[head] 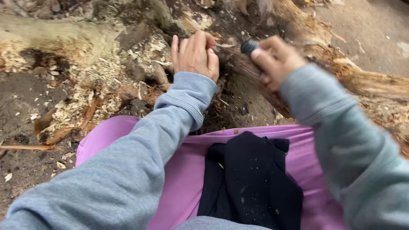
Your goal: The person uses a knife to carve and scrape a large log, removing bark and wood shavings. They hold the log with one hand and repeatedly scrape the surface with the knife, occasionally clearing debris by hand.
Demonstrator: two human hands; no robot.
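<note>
Bare dirt strewn with wood chips (87,106) spreads on the left, and a rotten log (362,81) runs along the far side. We curl our left hand (195,54) into a loose fist against the crumbling wood. Our right hand (277,59), blurred, is closed around a dark tool handle (249,45). A black cloth (251,183) lies on our purple lap (179,170).

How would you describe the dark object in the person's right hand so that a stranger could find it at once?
Start at the long rotting log across the ground. Near its middle the right hand grips a dark handle. Only its rounded black end shows, smooth against pale splintered wood.
</note>
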